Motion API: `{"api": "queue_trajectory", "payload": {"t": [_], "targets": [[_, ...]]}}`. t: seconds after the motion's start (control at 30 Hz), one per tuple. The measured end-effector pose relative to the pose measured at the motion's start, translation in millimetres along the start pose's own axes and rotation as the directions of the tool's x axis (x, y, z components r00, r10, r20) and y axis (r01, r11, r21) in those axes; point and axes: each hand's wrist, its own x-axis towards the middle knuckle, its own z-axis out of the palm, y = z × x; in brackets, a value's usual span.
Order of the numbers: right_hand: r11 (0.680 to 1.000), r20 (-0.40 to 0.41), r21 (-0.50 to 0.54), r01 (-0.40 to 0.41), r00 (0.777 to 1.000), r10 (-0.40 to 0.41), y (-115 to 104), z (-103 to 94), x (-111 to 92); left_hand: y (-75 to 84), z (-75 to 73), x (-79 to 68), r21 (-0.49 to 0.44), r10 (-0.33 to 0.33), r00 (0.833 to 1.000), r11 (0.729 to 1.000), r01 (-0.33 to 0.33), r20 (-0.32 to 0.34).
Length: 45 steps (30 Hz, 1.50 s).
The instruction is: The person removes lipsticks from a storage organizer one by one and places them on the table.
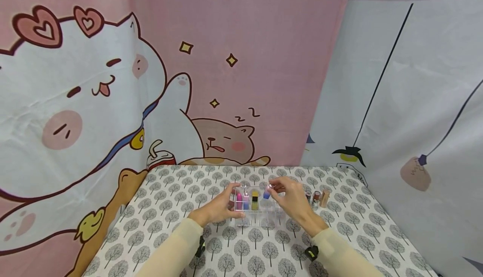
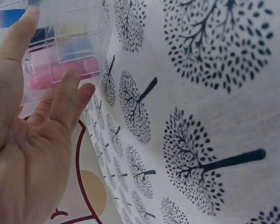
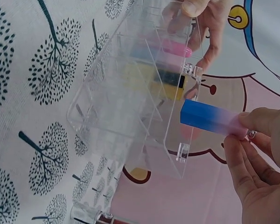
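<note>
A clear plastic lipstick organizer [image 1: 249, 222] stands on the table in front of me. My left hand [image 1: 218, 208] grips its left side, thumb and fingers spread around the wall. Inside the slots are a bright pink tube [image 1: 239, 201], a pink-to-blue tube [image 1: 246, 203] and a gold-and-black tube [image 1: 254, 201], side by side. Between thumb and fingertips, my right hand [image 1: 295, 199] pinches another lipstick tube [image 3: 207, 116] by its pink end. Its blue end points toward the organizer, just past the gold-and-black tube; in the right wrist view it appears near the organizer's hinged edge.
To the right of my right hand, several lipstick tubes stand on the table, including a clear one with a brown-red part [image 1: 316, 197] and a tan one [image 1: 324, 198]. A tree-print cloth [image 1: 211, 247] covers the table. Cartoon-printed curtains [image 1: 264, 79] hang behind it.
</note>
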Motion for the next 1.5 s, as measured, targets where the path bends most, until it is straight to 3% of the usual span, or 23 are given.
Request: {"api": "queue_trajectory", "payload": {"t": [0.6,0.8,1.0,1.27,1.5], "targets": [[0.999,-0.073,-0.037,-0.03,0.997,0.027,10.4,-23.7,-9.5,-0.1,0.5,-0.2,0.011,-0.014,1.0,1.0,0.014,0.004],[0.992,-0.077,-0.064,-0.112,0.991,0.107,14.9,-33.6,-13.2,-0.8,0.2,0.4,0.024,-0.016,1.0,1.0,0.016,0.003],[0.99,-0.102,-0.094,-0.103,0.99,0.093,19.2,-44.8,-16.8,-1.7,0.5,1.5,0.025,-0.011,1.0,1.0,0.011,0.002],[0.987,-0.076,-0.049,-0.152,0.986,0.148,26.9,-54.5,-20.2,-1.4,0.1,1.1,0.027,-0.011,1.0,1.0,0.011,0.003],[0.982,-0.08,-0.074,-0.173,0.983,0.167,33.6,-59.4,-25.7,1.3,-0.6,0.7,0.032,-0.007,1.0,0.999,0.006,0.01]]}}
